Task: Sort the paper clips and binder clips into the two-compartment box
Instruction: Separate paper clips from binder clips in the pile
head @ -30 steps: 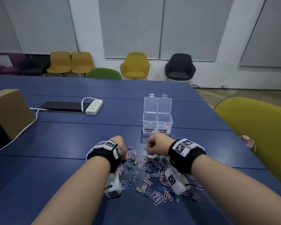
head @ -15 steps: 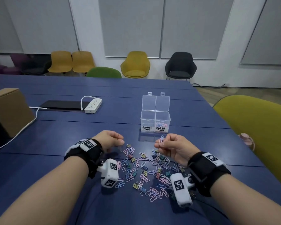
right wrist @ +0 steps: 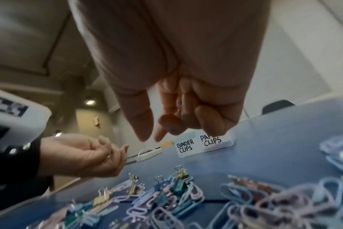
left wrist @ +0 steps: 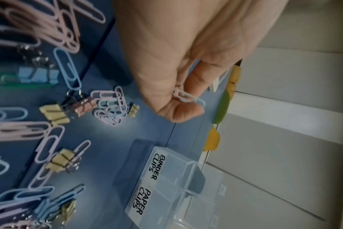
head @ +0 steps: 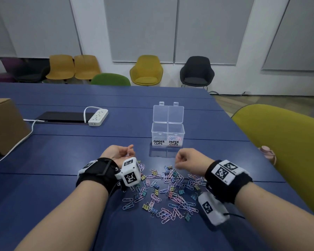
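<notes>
A clear two-compartment box (head: pixel 159 132) stands with both lids up, labelled BINDER CLIPS on the left and PAPER CLIPS on the right; the right compartment holds some paper clips (head: pixel 174 137). Pastel paper clips and small binder clips lie mixed in a pile (head: pixel 170 187) on the blue table. My left hand (head: pixel 130 151) is turned palm up left of the box and pinches pink and blue paper clips (left wrist: pixel 186 96). My right hand (head: pixel 178 161) hovers over the pile's far edge with its fingers curled. Its thumb and forefinger point down (right wrist: pixel 153 136), and nothing plainly shows in them.
A white power strip (head: pixel 98 117) and a flat black device (head: pixel 62 116) lie at the back left. A cardboard box (head: pixel 5 124) stands at the left edge. An olive chair (head: pixel 283 151) and a pink object (head: pixel 266 151) are past the table's right edge.
The right hand, which was holding up a paper clip, has come down over the pile. The left hand has turned palm up and now shows paper clips in its fingers.
</notes>
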Action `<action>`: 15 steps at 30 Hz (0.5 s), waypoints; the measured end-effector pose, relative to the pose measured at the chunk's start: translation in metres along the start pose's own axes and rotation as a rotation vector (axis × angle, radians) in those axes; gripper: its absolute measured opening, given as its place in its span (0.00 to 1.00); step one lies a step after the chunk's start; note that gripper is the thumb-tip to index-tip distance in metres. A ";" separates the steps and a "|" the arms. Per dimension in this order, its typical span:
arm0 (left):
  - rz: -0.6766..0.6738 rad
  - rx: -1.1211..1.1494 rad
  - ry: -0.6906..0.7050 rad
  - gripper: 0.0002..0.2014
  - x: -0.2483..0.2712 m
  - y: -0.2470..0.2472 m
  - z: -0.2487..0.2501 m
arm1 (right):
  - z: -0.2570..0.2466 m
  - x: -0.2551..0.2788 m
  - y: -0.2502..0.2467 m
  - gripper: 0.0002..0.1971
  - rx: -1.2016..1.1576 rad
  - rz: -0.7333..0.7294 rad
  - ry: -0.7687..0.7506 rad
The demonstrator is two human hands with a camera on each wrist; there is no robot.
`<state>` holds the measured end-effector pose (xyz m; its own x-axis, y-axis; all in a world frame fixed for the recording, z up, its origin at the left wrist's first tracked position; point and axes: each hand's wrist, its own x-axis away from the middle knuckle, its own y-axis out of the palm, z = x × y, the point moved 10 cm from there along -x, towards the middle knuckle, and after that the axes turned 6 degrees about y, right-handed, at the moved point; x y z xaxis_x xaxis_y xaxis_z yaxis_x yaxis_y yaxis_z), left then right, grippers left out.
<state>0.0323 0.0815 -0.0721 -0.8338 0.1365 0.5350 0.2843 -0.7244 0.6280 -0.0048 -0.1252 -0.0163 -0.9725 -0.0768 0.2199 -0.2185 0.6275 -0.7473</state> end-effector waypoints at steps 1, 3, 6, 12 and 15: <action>0.016 0.026 0.004 0.12 -0.003 -0.002 0.001 | -0.008 0.001 0.005 0.04 0.130 -0.034 -0.049; 0.035 0.035 -0.005 0.12 -0.007 -0.006 0.000 | -0.020 0.003 0.017 0.03 0.326 -0.100 -0.115; 0.034 -0.165 -0.031 0.12 -0.008 -0.008 -0.003 | -0.035 0.003 0.032 0.08 0.498 -0.131 -0.188; 0.178 -1.743 0.220 0.14 0.004 -0.001 0.035 | -0.048 -0.004 0.056 0.13 0.650 -0.166 -0.210; 0.149 -1.932 0.212 0.23 0.003 0.009 0.028 | -0.066 -0.008 0.058 0.13 0.627 -0.111 -0.266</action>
<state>0.0454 0.0946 -0.0493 -0.9321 0.0506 0.3586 -0.3491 -0.3886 -0.8527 -0.0044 -0.0372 -0.0201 -0.9110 -0.3524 0.2143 -0.2452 0.0449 -0.9684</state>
